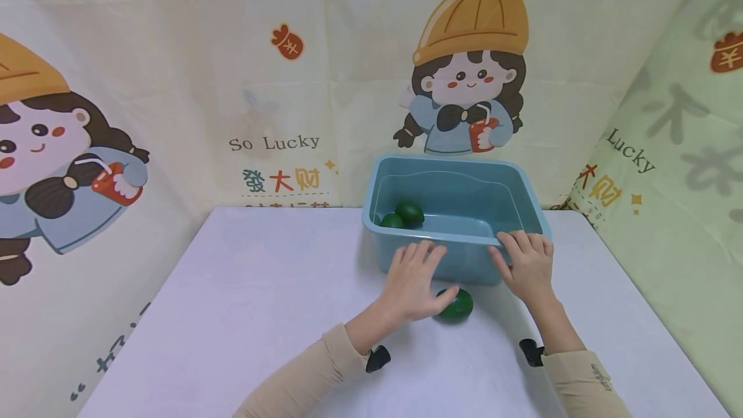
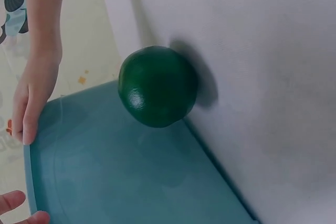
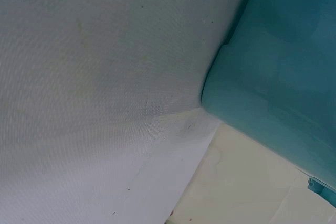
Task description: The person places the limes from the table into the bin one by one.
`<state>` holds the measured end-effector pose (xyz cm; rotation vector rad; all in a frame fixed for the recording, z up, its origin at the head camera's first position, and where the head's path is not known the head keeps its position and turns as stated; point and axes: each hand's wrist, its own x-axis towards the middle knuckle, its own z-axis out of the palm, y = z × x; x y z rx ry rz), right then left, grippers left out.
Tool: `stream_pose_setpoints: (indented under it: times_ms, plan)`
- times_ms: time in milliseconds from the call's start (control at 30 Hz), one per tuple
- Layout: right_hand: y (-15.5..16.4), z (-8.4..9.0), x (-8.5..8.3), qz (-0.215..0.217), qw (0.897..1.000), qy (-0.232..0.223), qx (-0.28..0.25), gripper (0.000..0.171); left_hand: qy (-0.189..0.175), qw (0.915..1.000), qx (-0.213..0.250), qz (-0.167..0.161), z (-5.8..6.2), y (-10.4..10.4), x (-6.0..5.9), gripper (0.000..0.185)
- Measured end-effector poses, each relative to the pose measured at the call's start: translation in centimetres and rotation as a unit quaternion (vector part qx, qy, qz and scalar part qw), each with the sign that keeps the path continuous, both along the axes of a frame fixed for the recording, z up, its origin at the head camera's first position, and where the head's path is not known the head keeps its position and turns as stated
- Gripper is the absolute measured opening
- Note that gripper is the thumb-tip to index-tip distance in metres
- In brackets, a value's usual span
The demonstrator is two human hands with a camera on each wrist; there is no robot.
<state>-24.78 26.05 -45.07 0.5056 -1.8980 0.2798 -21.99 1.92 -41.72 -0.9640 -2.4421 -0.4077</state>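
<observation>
Resting flat-fingered on blue tub, both hands empty, green ball beside left hand

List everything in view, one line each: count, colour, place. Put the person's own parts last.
tub: 1, teal plastic, on the table's far side, right of centre.
green fruits in the tub: 2, dark green, in its left near corner, side by side.
green fruit on the table: 1, dark green, just in front of the tub.
table: 1, white, fills the foreground.
backdrop: cream cloth with cartoon girls, behind and beside the table.
left hand: 1, fingers straight against the tub's near wall, fruit beside it.
right hand: 1, fingers resting on the tub's near rim.
sleeves: 2, beige, at the bottom.
</observation>
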Motion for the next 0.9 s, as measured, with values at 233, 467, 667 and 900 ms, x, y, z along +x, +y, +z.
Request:
stream_pose_setpoints:
  times_ms: [233,467,667,900]
  plan:
    - [0.0,0.0,-0.1,0.003,1.000,0.005,-0.005,0.045,-0.028,0.9991,-0.031,0.006,-1.1,0.0,0.1,0.056]
    - [0.0,0.1,-0.1,0.001,1.000,0.008,-0.004,0.045,-0.046,0.9972,-0.058,0.009,-2.1,0.1,0.1,0.057]
    - [0.0,0.2,-0.1,0.000,1.000,0.006,-0.002,0.045,-0.067,0.9951,-0.072,0.009,-2.8,0.2,0.1,0.055]
    - [-0.1,0.3,0.0,0.004,1.000,0.001,-0.003,0.045,-0.074,0.9928,-0.094,0.007,-3.5,0.3,0.2,0.057]
